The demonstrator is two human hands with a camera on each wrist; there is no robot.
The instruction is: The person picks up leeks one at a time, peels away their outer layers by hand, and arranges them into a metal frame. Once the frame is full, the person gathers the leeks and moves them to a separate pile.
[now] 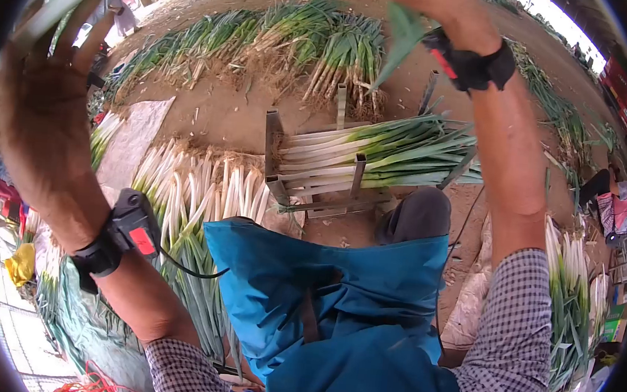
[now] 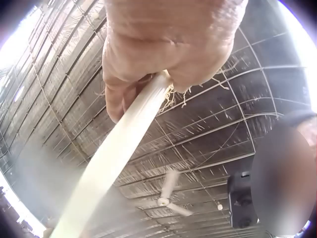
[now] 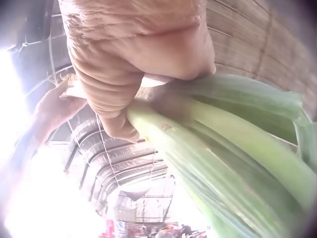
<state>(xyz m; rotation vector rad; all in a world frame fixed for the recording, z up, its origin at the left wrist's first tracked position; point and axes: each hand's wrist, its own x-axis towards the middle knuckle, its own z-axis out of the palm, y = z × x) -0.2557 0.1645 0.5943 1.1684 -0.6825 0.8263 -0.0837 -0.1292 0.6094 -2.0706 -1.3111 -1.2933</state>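
Observation:
Both hands are raised with a large green onion stretched between them. My left hand point(image 1: 48, 101) grips its root end; in the left wrist view the white stalk point(image 2: 116, 134) runs out between thumb and fingers, with thin roots point(image 2: 171, 99) sticking out beside them. My right hand point(image 3: 133, 54) is curled round the upper stalk, where green leaves point(image 3: 223, 158) fan out. At the head view's top edge, the right fingers are cut off. Below, in front of my knees, several green onions point(image 1: 376, 153) lie side by side in a low metal frame point(image 1: 273, 141).
A pile of green onions point(image 1: 267, 41) with earthy roots lies across the dirt ground ahead. More green onions lie in rows on the left point(image 1: 203, 195) and on the right point(image 1: 567, 290). A blue apron point(image 1: 320, 292) covers my lap. Cables hang from both wrist cameras.

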